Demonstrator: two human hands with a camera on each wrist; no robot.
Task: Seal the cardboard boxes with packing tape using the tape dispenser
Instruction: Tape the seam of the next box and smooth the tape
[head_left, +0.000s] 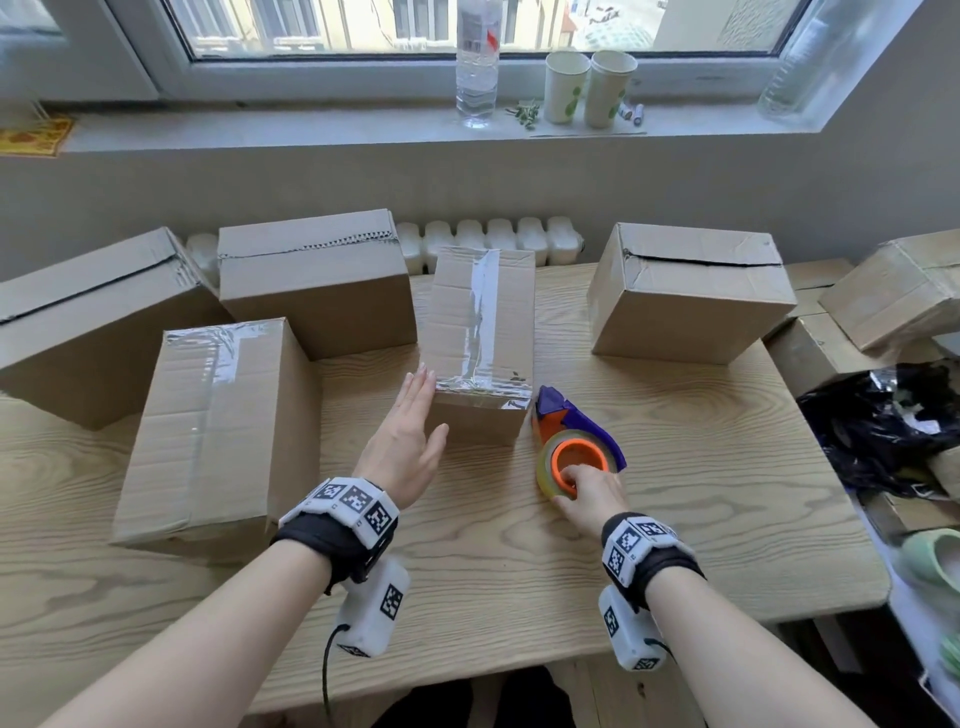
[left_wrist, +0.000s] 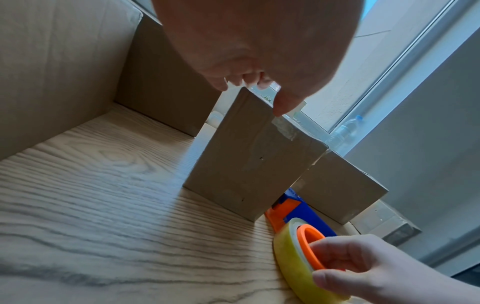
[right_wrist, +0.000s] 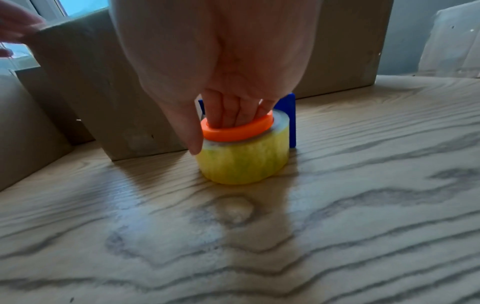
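A narrow cardboard box (head_left: 480, 332) with clear tape along its top stands in the middle of the wooden table (head_left: 675, 467). My left hand (head_left: 410, 436) is flat and open, fingers straight against the box's near left corner (left_wrist: 249, 160). The tape dispenser (head_left: 574, 447), blue and orange with a yellowish tape roll (right_wrist: 244, 162), lies on the table right of the box. My right hand (head_left: 592, 496) grips it, fingers hooked inside the orange hub (right_wrist: 239, 128), thumb on the roll's outside (left_wrist: 298, 261).
A taped box (head_left: 218, 431) lies at the left. Behind it stand two boxes (head_left: 311, 280) (head_left: 88, 322). Another box with an open seam (head_left: 691, 291) stands at the back right. More boxes and a black bag (head_left: 883, 415) crowd the right edge. Bottle and cups stand on the sill.
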